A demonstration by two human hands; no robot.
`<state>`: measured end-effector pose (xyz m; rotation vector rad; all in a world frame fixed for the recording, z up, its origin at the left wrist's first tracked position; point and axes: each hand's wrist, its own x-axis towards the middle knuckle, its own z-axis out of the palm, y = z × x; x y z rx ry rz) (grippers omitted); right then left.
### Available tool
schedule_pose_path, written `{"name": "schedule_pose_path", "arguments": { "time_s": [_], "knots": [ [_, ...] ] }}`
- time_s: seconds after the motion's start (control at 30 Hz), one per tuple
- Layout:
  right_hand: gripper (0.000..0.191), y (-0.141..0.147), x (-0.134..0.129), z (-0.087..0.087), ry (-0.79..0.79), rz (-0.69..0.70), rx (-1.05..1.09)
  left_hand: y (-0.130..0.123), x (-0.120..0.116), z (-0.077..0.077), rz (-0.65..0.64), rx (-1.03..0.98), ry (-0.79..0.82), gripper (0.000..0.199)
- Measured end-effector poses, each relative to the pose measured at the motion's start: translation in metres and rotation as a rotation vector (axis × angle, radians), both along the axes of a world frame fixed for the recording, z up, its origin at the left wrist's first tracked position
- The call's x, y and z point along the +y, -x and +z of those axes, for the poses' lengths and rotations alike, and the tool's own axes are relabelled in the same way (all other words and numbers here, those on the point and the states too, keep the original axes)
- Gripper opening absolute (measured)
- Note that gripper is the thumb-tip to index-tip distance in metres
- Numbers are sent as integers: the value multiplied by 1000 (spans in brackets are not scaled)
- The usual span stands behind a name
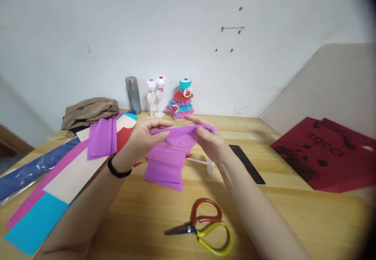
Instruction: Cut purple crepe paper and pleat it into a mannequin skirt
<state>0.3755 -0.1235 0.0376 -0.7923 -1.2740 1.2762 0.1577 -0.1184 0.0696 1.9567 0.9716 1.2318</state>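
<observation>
A creased purple crepe paper piece (pixel 166 168) hangs over the middle of the table, its upper edge stretched between my two hands. At the left end of that edge, my left hand (pixel 147 134) pinches the paper between thumb and fingers. My right hand (pixel 210 140) grips the right end, thumb in front and fingers behind. Behind the paper lies a white stand (pixel 210 166), partly hidden. Below my hands, scissors (pixel 189 228) with one red and one yellow handle lie on the wooden table (pixel 141 220).
Paper strips (pixel 79 170) and folded purple paper (pixel 102 138) lie at left, near brown cloth (pixel 91 111). A flask (pixel 133 95), two white mannequins (pixel 155 93) and a dressed mannequin (pixel 183 99) stand behind. At right are a black tablet (pixel 248 164) and a red bag (pixel 326 154).
</observation>
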Motion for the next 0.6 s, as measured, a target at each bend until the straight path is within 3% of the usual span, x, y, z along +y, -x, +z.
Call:
{"name": "schedule_pose_path", "arguments": {
  "time_s": [0.1, 0.33, 0.6],
  "knots": [
    [54, 6, -1, 0, 59, 18, 40, -1, -2, -1, -10, 8, -25, 23],
    [28, 13, -4, 2, 3, -147, 23, -7, -7, 0, 19, 28, -43, 27],
    [14, 13, -5, -1, -138, -345, -9, -4, 4, -7, 98, 76, 152, 41]
  ]
}}
